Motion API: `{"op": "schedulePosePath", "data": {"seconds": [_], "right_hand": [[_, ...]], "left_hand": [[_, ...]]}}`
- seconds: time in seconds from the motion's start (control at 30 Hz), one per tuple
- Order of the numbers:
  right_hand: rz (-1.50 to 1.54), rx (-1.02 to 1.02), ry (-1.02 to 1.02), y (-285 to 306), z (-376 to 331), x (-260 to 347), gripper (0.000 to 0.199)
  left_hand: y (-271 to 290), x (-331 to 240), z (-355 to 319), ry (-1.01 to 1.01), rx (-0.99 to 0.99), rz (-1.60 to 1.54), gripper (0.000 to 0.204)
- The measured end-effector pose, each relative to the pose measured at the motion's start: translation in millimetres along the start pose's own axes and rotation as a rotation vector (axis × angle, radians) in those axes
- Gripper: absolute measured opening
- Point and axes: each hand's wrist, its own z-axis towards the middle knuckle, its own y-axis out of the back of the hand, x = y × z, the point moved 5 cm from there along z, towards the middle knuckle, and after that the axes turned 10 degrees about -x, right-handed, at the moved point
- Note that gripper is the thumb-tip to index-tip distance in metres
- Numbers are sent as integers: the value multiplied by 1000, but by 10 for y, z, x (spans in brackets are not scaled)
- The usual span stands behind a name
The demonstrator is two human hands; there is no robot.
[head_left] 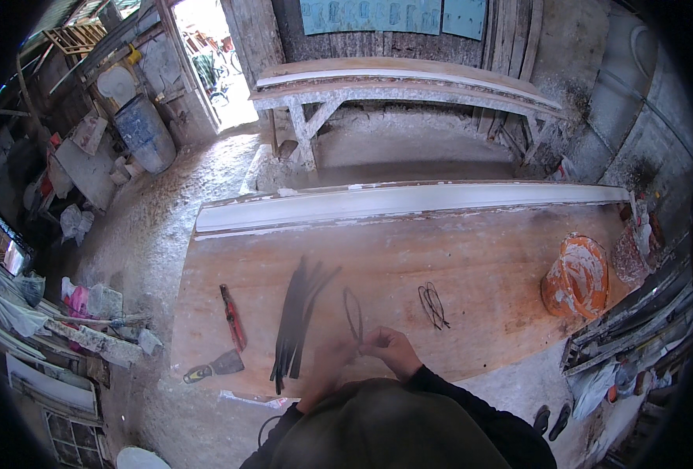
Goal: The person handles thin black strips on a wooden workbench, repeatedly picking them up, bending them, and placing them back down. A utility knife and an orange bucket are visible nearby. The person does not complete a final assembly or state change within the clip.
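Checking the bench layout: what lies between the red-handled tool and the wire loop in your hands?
The bundle of black strips lies between the red-handled tool and the wire loop, in the head view.

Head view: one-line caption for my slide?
Both hands pinch a thin dark loop over a wooden workbench.

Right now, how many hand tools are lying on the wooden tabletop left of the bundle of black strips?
2. A red-handled tool lies left of the black strips, and a putty knife lies nearer the table's front edge. Others may be hidden behind the person's head.
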Motion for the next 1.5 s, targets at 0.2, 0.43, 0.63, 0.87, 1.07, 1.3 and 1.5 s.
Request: {"op": "schedulePosePath", "data": {"seconds": [0.2,0.43,0.63,0.87,1.07,1.3,1.5], "right_hand": [[-45,-11,14,20,16,-24,11],[-62,-7,25,46,23,-60,14],[-400,-102,261,11,-70,192,14],[-427,-108,325,-87,-167,379,14],[-550,-108,401,-84,-179,399,13],[-560,-155,418,-111,-210,458,13],[-579,-61,325,-81,-159,347,14]], "left_hand": [[-56,-63,-52,34,-2,-106,14],[-10,-14,-36,6,29,-51,12],[-63,-145,-84,-75,84,-3,16],[-67,-142,-86,51,16,-98,15],[-35,-77,-75,61,24,-106,14],[-17,-59,-75,-21,6,-171,10],[60,35,-25,-63,38,-167,9]]}}
